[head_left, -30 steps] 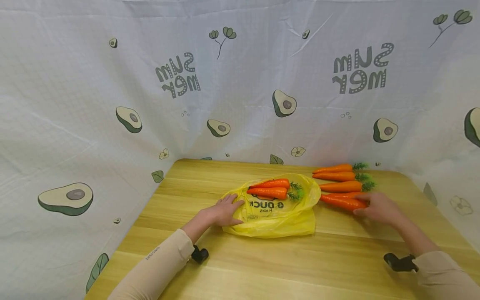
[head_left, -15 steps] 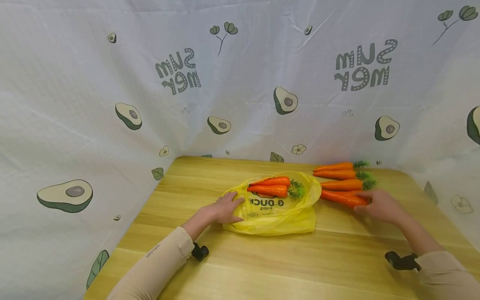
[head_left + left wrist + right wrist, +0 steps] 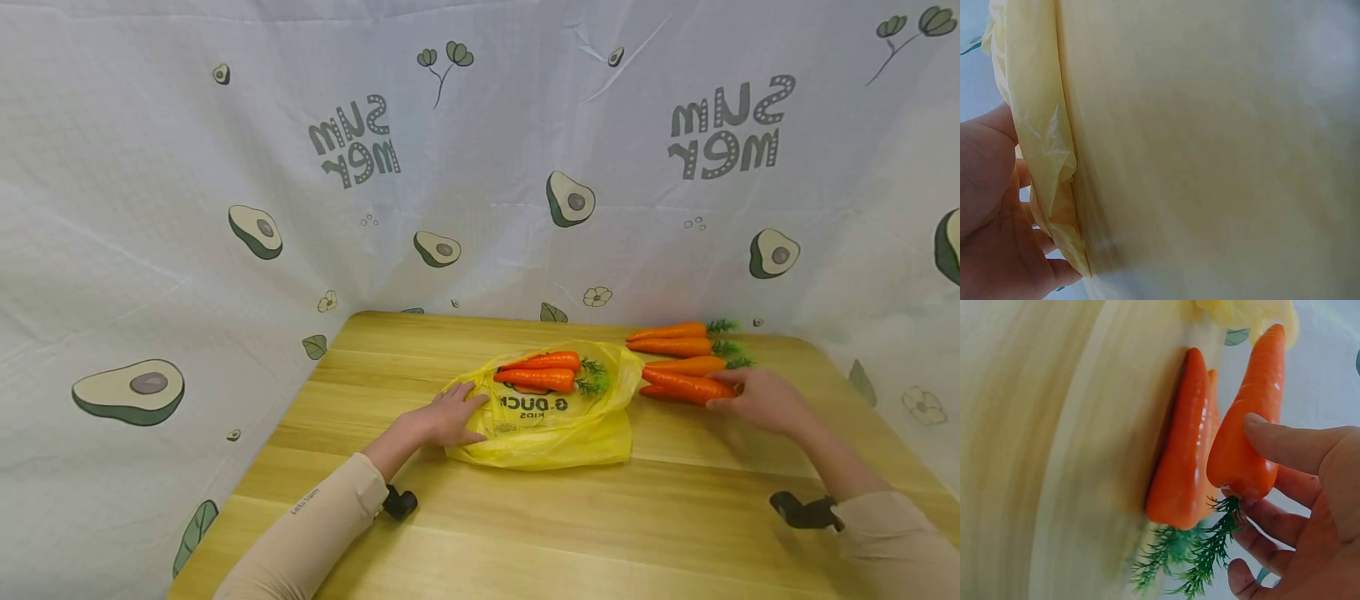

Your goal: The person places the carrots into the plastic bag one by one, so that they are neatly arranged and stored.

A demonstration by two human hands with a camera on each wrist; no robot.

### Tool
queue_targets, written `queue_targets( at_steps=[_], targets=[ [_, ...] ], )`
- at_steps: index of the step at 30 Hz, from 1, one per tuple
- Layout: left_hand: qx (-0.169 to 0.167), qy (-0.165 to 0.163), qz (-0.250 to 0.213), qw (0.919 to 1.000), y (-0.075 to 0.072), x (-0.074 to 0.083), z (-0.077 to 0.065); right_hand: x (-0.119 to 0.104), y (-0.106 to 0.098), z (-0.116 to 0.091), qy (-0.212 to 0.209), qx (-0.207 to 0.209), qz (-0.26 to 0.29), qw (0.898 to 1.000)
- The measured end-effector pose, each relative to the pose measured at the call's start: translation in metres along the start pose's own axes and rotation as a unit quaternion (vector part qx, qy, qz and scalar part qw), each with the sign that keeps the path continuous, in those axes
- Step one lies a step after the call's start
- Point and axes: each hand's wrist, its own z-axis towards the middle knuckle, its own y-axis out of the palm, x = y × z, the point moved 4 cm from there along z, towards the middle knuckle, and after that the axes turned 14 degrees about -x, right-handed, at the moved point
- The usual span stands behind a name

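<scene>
My right hand (image 3: 761, 402) pinches an orange carrot (image 3: 1250, 412) near its leafy end, the thumb on one side and fingers on the other. It is raised a little off the table; in the right wrist view another carrot (image 3: 1179, 450) lies apart from it on the wood. My left hand (image 3: 452, 417) rests spread on the left end of a yellow plastic bag (image 3: 558, 446). Seen from the left wrist, folds of the bag (image 3: 1041, 125) cover the fingertips in part. Two carrots (image 3: 536, 381) with green tops lie on the bag's printed side.
Several more carrots (image 3: 671, 347) lie in a row at the back right of the wooden table (image 3: 525, 533), tips to the left. A white cloth (image 3: 480, 150) printed with avocados hangs behind and beside the table.
My right hand has closed on the nearest carrot and raised it slightly, uncovering part of the carrot beneath. The left hand stays on the bag.
</scene>
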Motion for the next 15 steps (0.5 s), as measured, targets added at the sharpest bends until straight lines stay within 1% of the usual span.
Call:
queue_targets(
  at_steps=[3,7,11,15],
  targets=[
    [0.000,0.001,0.000,1.0000,0.000,0.000,0.000,-0.001,-0.006,-0.001,-0.001,0.006,-0.004,1.000],
    [0.000,0.003,-0.003,1.0000,0.000,0.000,-0.001,-0.002,-0.015,-0.001,0.008,0.001,-0.008,1.000],
    [0.000,0.004,-0.004,1.0000,0.000,0.000,-0.001,-0.002,-0.024,-0.001,0.027,-0.014,-0.006,1.000],
    [0.001,0.005,-0.003,1.0000,-0.001,0.000,-0.001,-0.002,-0.029,-0.001,0.033,-0.028,0.008,0.999]
  ],
)
